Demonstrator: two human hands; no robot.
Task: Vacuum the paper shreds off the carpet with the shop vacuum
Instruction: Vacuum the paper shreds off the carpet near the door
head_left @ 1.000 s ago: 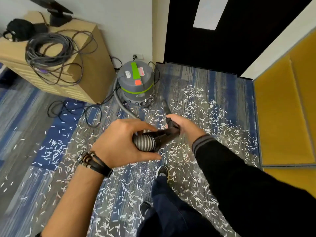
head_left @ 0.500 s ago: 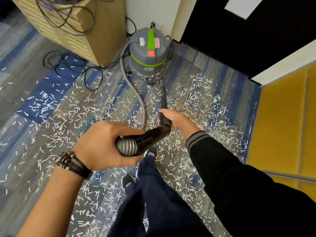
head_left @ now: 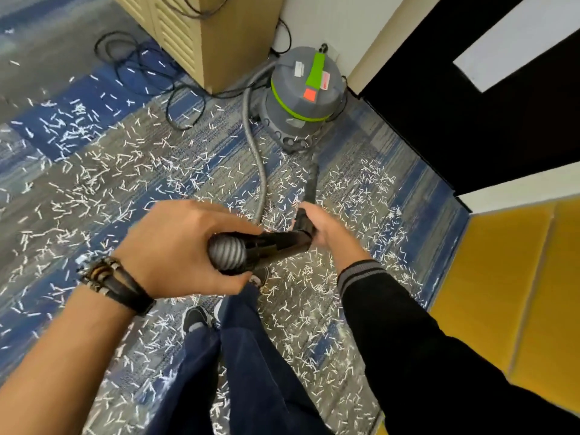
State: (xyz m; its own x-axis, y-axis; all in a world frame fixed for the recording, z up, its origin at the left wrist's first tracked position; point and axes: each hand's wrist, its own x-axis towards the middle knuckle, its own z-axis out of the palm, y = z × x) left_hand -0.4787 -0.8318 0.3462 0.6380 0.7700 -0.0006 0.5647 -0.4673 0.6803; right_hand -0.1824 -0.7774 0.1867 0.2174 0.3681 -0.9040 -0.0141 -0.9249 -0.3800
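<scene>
Holding: in the head view, the left hand [head_left: 175, 246] wraps round the ribbed hose end [head_left: 226, 254]. The right hand [head_left: 331, 233] grips the black wand [head_left: 279, 243] at its bend.
Vacuum: the grey shop vacuum [head_left: 301, 89] stands by the wall [head_left: 329, 17], past both hands. Its hose [head_left: 260, 171] curls over the carpet [head_left: 423, 189] toward the left hand.
Shreds: white paper shreds [head_left: 125, 171] lie all over the carpet, round the shoes [head_left: 196, 318] too.
Feel: the wand looks hard and light. The hose looks bendy and may tug. The shreds look very light.
Best grip: one hand at the bend, one on the hose end.
</scene>
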